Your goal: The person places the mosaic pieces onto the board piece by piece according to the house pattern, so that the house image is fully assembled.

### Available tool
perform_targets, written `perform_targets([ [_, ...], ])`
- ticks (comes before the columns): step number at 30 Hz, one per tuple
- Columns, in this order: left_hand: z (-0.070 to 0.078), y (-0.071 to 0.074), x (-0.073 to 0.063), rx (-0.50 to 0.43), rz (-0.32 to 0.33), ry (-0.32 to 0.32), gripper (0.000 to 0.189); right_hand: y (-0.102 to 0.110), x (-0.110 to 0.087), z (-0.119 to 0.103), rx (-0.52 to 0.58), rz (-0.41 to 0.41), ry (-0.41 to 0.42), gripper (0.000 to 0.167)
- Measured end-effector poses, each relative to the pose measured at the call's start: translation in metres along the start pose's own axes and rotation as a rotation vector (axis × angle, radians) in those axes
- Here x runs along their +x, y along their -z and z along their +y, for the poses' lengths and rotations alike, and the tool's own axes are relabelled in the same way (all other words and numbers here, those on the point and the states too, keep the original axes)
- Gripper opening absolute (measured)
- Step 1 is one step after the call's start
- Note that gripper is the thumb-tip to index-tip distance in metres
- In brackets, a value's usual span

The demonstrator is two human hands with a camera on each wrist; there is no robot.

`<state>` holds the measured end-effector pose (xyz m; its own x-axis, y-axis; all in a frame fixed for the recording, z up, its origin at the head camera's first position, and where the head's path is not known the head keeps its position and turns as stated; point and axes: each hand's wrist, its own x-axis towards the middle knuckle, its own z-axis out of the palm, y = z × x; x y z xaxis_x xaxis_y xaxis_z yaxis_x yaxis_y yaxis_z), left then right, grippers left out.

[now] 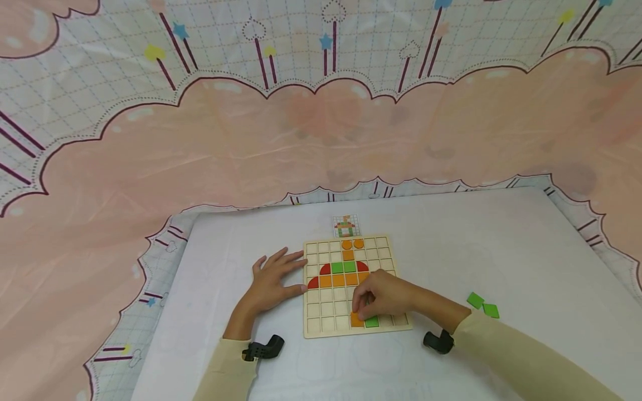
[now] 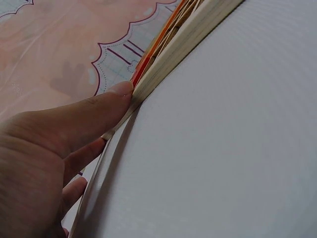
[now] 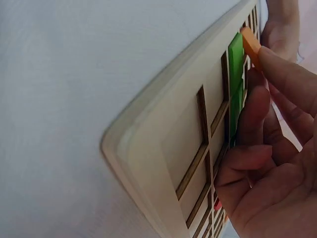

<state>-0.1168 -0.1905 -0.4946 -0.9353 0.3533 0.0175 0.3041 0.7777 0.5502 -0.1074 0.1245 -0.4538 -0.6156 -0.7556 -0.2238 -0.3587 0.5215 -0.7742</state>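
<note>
A wooden grid board (image 1: 313,324) lies on the white table. My right hand (image 1: 385,292) is over its lower part, pinching an orange square tile (image 3: 251,47) between thumb and fingers. That tile stands tilted, one edge down by a green tile (image 3: 236,62) in the bottom row. Higher on the board, a row of orange squares (image 1: 338,280), green squares (image 1: 337,268), red rounded pieces (image 1: 313,283) and orange discs (image 1: 347,244) sit in the cells. At the left edge my left hand (image 1: 271,283) lies spread, its thumb (image 2: 106,106) and fingertips touching the board's side.
A small picture card (image 1: 346,225) with a coloured grid design lies just beyond the board. Two loose green tiles (image 1: 475,301) are on the table to the right, near my right forearm. A patterned peach cloth (image 1: 241,145) hangs behind the table (image 1: 501,239).
</note>
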Motion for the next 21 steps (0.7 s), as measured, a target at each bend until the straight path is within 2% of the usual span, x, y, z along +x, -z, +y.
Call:
perform_targets([
  [11,-0.0002,-0.0001,0.0001,0.005,-0.007,0.009,0.066,-0.004,0.0011,0.0008,-0.054,-0.008,0.015,0.004],
  [21,0.0007,0.0004,-0.0002,0.002,-0.004,0.008,0.066,-0.0038,0.0009,0.0003,-0.053,-0.004,0.026,0.004],
])
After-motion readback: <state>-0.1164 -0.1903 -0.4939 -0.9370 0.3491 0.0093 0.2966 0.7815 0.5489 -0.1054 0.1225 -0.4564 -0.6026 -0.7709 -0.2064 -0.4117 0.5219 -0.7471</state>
